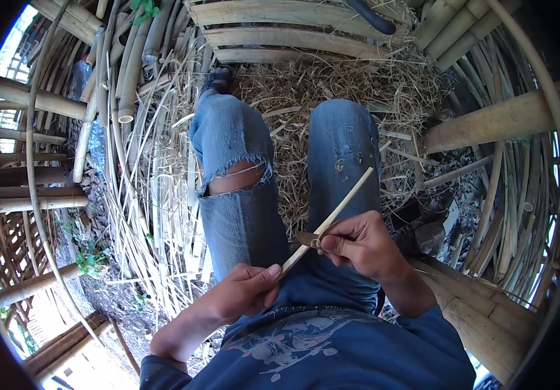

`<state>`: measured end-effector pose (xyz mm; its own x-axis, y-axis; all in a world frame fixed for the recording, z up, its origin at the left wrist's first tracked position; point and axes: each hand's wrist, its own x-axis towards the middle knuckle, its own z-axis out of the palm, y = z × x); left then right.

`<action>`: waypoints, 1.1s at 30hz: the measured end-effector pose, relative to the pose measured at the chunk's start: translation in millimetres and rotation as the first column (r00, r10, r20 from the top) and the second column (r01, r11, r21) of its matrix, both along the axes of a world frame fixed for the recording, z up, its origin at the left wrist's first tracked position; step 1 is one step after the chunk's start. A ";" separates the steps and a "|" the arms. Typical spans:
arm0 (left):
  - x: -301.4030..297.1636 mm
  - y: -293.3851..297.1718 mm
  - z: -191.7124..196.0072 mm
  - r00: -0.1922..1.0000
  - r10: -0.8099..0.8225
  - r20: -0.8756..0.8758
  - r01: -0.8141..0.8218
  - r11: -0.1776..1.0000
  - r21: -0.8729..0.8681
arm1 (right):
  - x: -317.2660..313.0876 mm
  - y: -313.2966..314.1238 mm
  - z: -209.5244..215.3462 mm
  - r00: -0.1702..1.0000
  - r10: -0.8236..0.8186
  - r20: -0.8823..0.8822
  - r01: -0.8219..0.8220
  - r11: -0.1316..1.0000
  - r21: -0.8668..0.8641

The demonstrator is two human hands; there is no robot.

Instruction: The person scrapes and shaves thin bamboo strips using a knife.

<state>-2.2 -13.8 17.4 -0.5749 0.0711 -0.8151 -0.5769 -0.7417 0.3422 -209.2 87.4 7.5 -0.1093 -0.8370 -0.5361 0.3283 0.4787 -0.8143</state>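
Blue shirt [322, 354] foremost, a pale strip [348, 203] slants above the jeans [238, 227], pinched near its end by the left hand [244, 289], whose thumb [269, 273] the knife [306, 239] gripped in the curled right hand [361, 246] could nick if the strip twists.

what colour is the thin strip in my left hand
The thin strip is pale straw yellow, best seen in the head view.

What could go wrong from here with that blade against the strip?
The knife blade could slip along the bamboo strip toward the left grip, which holds its near end.
The work is above the lap, so a slip might catch the jeans.
The strip is slender and its far end unsupported, so it may flex.
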 end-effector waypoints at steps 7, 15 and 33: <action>29.3 -3.6 -9.6 0.999 -0.019 0.045 0.019 1.000 -0.001 | -80.9 13.5 -10.3 0.683 -0.690 -0.240 0.689 0.718 -0.103; 20.4 -2.6 -8.7 0.989 0.099 0.112 -0.100 0.995 0.001 | -59.8 16.9 7.1 0.747 -0.665 -0.006 0.650 0.733 -0.203; -30.3 -12.3 -11.3 0.936 0.323 -0.142 -0.308 0.944 0.122 | 75.4 83.0 -35.0 0.925 -0.300 0.232 0.319 0.946 -0.048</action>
<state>-32.5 -26.1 6.1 -0.7012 -0.0618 -0.7103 -0.2520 -0.9104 0.3280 -133.8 170.4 -27.6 -0.2583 -0.8230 -0.5060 0.6239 0.2578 -0.7378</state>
